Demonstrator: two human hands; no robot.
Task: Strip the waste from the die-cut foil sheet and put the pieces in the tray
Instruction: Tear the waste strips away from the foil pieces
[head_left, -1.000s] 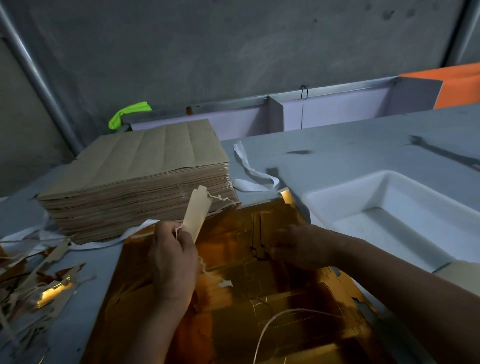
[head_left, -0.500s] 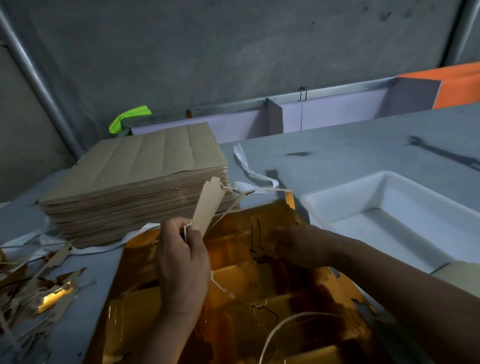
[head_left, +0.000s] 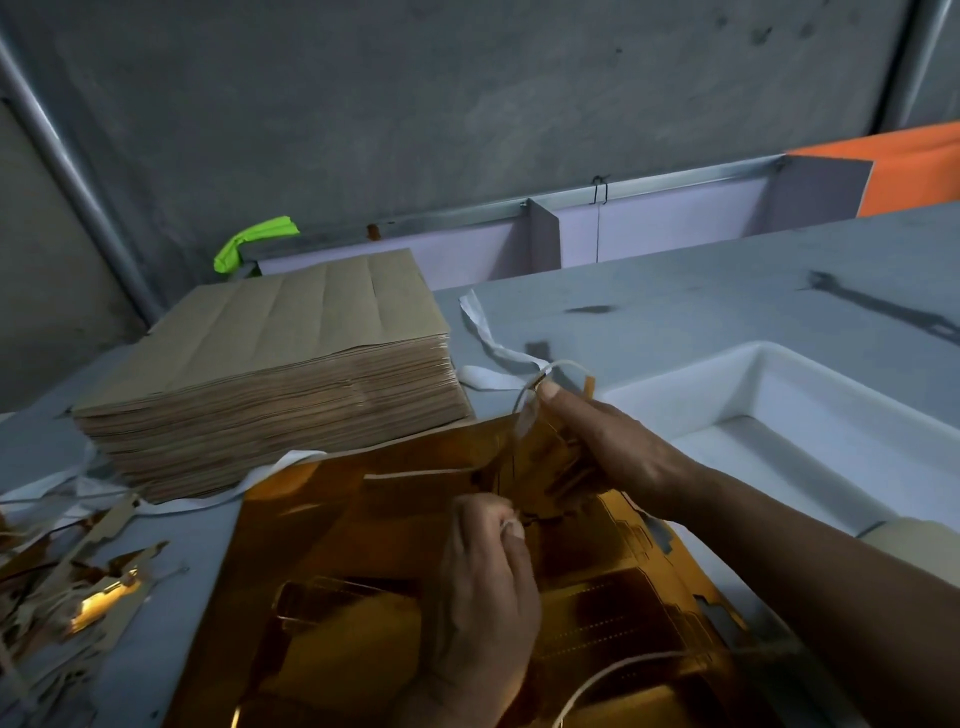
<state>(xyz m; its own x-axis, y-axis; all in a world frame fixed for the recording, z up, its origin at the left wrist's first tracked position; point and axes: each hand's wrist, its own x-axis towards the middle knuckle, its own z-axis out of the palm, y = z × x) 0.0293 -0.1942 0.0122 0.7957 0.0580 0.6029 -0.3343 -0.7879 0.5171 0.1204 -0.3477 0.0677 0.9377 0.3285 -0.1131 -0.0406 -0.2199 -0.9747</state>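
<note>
A gold die-cut foil sheet (head_left: 374, 525) lies on the grey table in front of me, its far right edge lifted. My right hand (head_left: 618, 447) pinches that raised far edge, where a thin pale waste strip (head_left: 563, 367) curls up past the thumb. My left hand (head_left: 488, 587) sits over the sheet's middle with curled fingers and pinches a small white bit of waste at its fingertips. The white tray (head_left: 691, 395) stands to the right of the sheet, and nothing shows in its visible part. My right forearm hides the sheet's right border.
A thick stack of brown sheets (head_left: 270, 358) stands at the back left, touching the foil sheet's far edge. A heap of stripped waste (head_left: 72, 597) lies at the left edge. White paper bands (head_left: 493, 353) lie behind the sheet. Low partitions (head_left: 545, 234) line the table's back.
My left hand has dropped from holding a tan strip upright to the sheet's middle; that strip is out of sight. My right hand moved from the sheet's centre to its far edge and lifted it.
</note>
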